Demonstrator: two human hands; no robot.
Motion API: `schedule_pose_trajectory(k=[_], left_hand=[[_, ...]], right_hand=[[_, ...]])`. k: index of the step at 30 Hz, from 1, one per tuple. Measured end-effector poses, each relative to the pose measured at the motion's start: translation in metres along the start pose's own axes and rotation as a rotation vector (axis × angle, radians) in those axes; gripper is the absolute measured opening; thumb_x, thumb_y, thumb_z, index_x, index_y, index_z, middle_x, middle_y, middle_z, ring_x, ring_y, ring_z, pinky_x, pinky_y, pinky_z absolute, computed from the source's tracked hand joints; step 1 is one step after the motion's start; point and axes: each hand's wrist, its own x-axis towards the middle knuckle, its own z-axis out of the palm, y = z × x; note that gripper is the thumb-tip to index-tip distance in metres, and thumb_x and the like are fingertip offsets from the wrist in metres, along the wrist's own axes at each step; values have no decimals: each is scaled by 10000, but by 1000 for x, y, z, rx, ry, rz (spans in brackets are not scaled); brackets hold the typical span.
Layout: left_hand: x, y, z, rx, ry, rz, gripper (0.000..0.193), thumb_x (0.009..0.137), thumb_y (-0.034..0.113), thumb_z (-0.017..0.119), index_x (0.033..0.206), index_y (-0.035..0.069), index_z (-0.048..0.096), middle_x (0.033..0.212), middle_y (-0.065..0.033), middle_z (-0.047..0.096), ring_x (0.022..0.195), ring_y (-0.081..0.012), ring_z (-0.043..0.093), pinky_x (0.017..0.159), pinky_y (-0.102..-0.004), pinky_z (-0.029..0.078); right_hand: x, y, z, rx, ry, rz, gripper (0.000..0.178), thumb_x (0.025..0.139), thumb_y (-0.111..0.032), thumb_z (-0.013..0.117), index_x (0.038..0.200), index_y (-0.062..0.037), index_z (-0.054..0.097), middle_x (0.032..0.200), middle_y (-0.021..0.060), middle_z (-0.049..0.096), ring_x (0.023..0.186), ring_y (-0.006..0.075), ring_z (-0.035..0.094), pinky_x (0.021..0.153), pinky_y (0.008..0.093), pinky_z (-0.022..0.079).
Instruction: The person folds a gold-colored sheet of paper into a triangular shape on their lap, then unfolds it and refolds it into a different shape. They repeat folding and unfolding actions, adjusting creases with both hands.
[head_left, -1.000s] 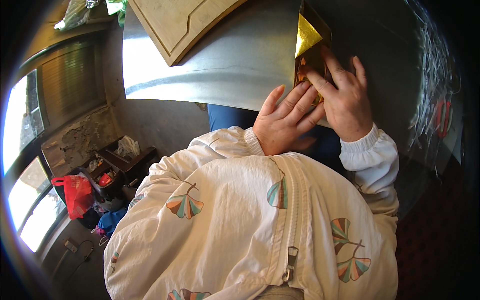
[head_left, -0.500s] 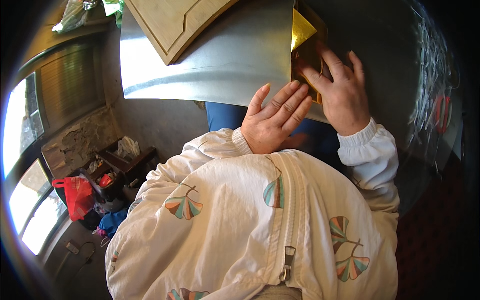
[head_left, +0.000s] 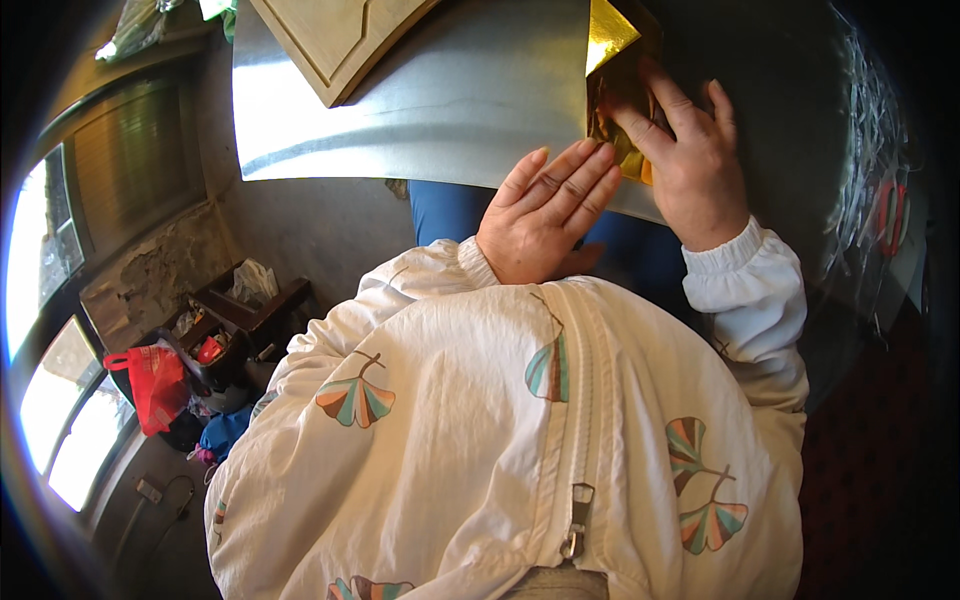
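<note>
A shiny gold foil sheet (head_left: 612,38) lies along the right edge of a large silver sheet (head_left: 470,90), with one corner showing as a bright triangle. My right hand (head_left: 695,165) rests on the gold foil, fingers spread and pointing away from me. Beside it on the left, my left hand (head_left: 545,220) is open, its fingers stretched out side by side. The left fingertips reach the near end of the foil, by the silver sheet's corner. Part of the foil is hidden under my right fingers.
A wooden board (head_left: 345,45) lies on the silver sheet at the far left. On the dark tabletop's right side are clear plastic strips (head_left: 868,150) and a red-handled tool (head_left: 890,215). A red bag (head_left: 155,385) and a brown wooden box (head_left: 240,310) stand at lower left.
The whole view has shifted slightly, so the sheets and board sit higher. My right fingers have moved a little over the gold foil. My left hand keeps nearly the same pose.
</note>
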Motion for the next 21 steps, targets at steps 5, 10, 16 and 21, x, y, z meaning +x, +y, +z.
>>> schedule_pose_trajectory(k=[5,10,16,21], left_hand=[[-6,0,-1,124,110,10,688,706,340,731,1342,120,589,1408,-42,557,1352,-168,473,1212,-451,89],[-5,3,-6,103,96,-24,527,767,253,634,1275,112,627,1337,-42,609,1295,-164,529,1199,-431,169],[-6,3,-18,135,51,23,650,749,375,722,1334,123,594,1412,-55,547,1356,-189,467,1213,-439,105],[8,6,-2,55,-16,80,871,697,504,762,1437,152,466,1526,-71,401,1427,-233,358,1200,-430,148]], right_hand=[[-1,0,-1,9,-19,16,350,834,-119,617,1160,-208,706,1317,63,562,938,186,635,1097,503,312],[-1,-1,-1,22,-10,30,352,833,-112,616,1156,-218,707,1307,71,569,928,194,639,1095,500,326],[-4,1,0,40,-46,34,362,858,-73,616,1180,-212,705,1334,79,574,1137,233,593,1076,508,336],[3,12,-10,-30,-82,-86,404,853,-100,621,1229,-235,679,1336,64,576,1125,219,593,1047,463,372]])
